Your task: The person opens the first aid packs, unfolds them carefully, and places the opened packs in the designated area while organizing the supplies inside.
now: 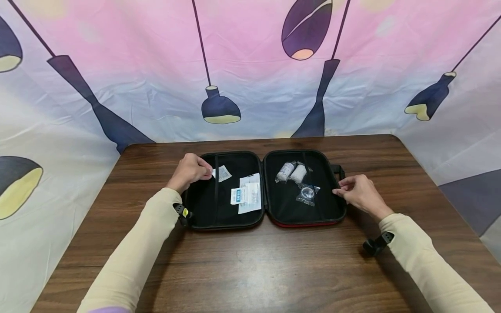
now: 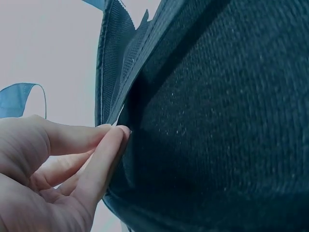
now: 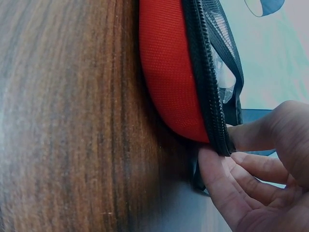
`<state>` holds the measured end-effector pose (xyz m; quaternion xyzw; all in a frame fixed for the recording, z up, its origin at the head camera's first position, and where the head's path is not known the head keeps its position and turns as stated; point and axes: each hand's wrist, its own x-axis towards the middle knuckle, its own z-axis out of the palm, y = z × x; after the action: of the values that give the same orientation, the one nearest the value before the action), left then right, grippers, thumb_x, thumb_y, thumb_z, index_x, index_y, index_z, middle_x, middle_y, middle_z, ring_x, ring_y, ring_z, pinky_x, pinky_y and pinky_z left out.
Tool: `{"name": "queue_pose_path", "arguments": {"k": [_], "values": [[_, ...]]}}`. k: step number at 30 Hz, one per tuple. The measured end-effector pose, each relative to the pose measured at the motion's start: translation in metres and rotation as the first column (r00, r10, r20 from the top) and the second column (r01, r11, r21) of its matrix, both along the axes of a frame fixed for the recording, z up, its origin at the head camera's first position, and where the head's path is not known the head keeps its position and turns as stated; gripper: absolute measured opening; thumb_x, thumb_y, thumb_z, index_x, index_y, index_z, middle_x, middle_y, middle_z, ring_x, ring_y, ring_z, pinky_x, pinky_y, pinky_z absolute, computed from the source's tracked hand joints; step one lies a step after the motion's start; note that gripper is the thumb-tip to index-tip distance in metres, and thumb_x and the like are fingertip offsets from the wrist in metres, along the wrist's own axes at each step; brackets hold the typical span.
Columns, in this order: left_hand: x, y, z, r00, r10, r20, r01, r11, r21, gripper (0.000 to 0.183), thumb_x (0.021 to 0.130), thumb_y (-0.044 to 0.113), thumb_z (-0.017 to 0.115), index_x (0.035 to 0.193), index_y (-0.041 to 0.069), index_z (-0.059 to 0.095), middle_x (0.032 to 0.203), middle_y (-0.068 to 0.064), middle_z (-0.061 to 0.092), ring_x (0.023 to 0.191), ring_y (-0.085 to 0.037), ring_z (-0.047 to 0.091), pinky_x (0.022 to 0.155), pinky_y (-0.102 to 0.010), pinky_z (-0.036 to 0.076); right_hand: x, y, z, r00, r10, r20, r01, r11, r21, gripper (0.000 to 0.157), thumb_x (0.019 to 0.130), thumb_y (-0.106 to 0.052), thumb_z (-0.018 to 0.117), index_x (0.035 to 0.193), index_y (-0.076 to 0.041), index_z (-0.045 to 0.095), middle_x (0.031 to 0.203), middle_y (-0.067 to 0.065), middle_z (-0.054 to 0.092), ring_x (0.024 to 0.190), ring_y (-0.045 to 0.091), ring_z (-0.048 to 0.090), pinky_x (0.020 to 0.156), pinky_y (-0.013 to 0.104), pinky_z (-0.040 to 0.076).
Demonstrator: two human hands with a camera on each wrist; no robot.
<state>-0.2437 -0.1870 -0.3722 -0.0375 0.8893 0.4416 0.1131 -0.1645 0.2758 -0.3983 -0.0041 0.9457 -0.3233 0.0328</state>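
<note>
A zippered case (image 1: 203, 204) lies unfolded on the table, black inside, with a red fabric shell (image 3: 166, 72) in the right wrist view. My left hand (image 1: 190, 171) pinches a small white packet (image 1: 224, 174) that runs under the elastic strap (image 1: 216, 195) in the left half. Only a sliver of that packet shows at the fingertips (image 2: 123, 130) in the left wrist view. With thumb and fingers, my right hand (image 1: 361, 194) grips the zipper edge (image 3: 212, 101) of the right half, below the carry handle (image 1: 339, 171).
White printed packets (image 1: 252, 198) lie in the left half near the hinge. The right half holds two wrapped white rolls (image 1: 298, 173) and a clear packet (image 1: 307, 194) with a ring-shaped item. A patterned cloth (image 1: 258, 78) hangs behind the wooden table (image 1: 250, 269).
</note>
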Motion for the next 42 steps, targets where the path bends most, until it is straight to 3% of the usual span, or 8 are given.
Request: {"name": "queue_pose_path", "arguments": {"k": [12, 20, 25, 32, 42], "values": [[-0.002, 0.005, -0.002, 0.995, -0.058, 0.077, 0.05, 0.994, 0.096, 0.022, 0.096, -0.007, 0.06, 0.116, -0.016, 0.065, 0.123, -0.029, 0.062, 0.11, -0.035, 0.068, 0.089, -0.035, 0.058, 0.0, 0.0, 0.0, 1.0, -0.006, 0.006, 0.006, 1.0, 0.005, 0.04, 0.091, -0.024, 0.077, 0.112, 0.011, 0.07, 0.093, 0.015, 0.073, 0.083, 0.026, 0.068, 0.072, 0.04, 0.057], [0.001, 0.001, 0.001, 0.995, -0.062, 0.082, 0.058, 0.997, 0.043, 0.028, 0.1, 0.002, 0.061, 0.124, -0.012, 0.063, 0.131, -0.027, 0.061, 0.114, -0.035, 0.067, 0.093, -0.038, 0.057, 0.0, 0.0, -0.001, 1.0, 0.006, 0.006, -0.006, 1.0, 0.001, 0.04, 0.092, -0.023, 0.076, 0.112, 0.011, 0.07, 0.093, 0.015, 0.073, 0.081, 0.024, 0.069, 0.071, 0.04, 0.057], [0.007, 0.0, 0.005, 0.996, -0.079, 0.041, 0.08, 0.997, -0.013, 0.025, 0.101, 0.008, 0.063, 0.12, -0.008, 0.067, 0.124, -0.025, 0.064, 0.108, -0.034, 0.07, 0.091, -0.039, 0.058, 0.001, 0.002, -0.001, 1.0, 0.007, 0.007, -0.007, 1.0, 0.004, 0.039, 0.092, -0.021, 0.075, 0.113, 0.011, 0.069, 0.093, 0.015, 0.073, 0.081, 0.024, 0.068, 0.07, 0.039, 0.057], [0.016, 0.004, 0.005, 0.993, -0.117, -0.011, 0.117, 0.993, 0.003, 0.019, 0.098, 0.003, 0.066, 0.112, -0.008, 0.071, 0.111, -0.023, 0.071, 0.096, -0.03, 0.073, 0.085, -0.038, 0.06, 0.001, 0.002, 0.0, 1.0, 0.006, -0.003, -0.006, 1.0, 0.01, 0.039, 0.092, -0.023, 0.075, 0.112, 0.01, 0.07, 0.092, 0.014, 0.073, 0.079, 0.023, 0.068, 0.071, 0.039, 0.055], [0.028, 0.018, -0.003, 0.981, -0.194, 0.014, 0.193, 0.98, 0.051, 0.017, 0.095, -0.001, 0.069, 0.109, -0.01, 0.072, 0.104, -0.023, 0.071, 0.088, -0.029, 0.073, 0.076, -0.033, 0.062, 0.001, 0.001, 0.0, 1.0, -0.002, 0.011, 0.002, 1.0, 0.003, 0.039, 0.092, -0.022, 0.075, 0.113, 0.01, 0.07, 0.094, 0.016, 0.072, 0.082, 0.025, 0.068, 0.072, 0.041, 0.057]]}}
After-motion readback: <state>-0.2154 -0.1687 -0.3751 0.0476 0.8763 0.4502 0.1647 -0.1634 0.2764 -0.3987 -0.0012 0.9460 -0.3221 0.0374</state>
